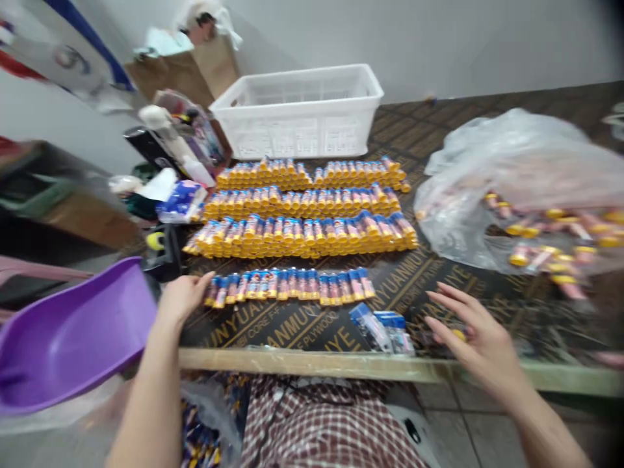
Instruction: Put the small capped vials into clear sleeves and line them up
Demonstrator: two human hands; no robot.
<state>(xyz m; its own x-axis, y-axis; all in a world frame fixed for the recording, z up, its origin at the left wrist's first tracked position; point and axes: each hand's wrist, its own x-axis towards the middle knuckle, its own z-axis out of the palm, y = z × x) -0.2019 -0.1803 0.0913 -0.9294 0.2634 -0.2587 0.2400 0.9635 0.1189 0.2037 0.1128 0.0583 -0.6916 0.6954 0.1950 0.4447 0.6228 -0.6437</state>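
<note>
My left hand [184,298] is at the left end of the front row of small tubes [292,285] with blue tops and yellow bottoms. Its fingers reach out against the end tube and do not appear to wrap round it. My right hand [475,338] hovers over the front right of the table, blurred, thumb and fingers spread. Just beside its fingers is a small yellow-ended piece [458,333], partly hidden. Between my hands, near the table edge, lie a few blue-topped clear packets [373,328]. Behind the front row, more tubes [312,237] are stacked in several long rows.
A white plastic basket [297,127] stands behind the stacks. On the right, a clear plastic bag [507,169] spills yellow-and-pink tubes [560,260]. A purple scoop [82,331] sits at the left. Below the wooden table edge [302,364], another bag holds blue-and-yellow pieces [202,432].
</note>
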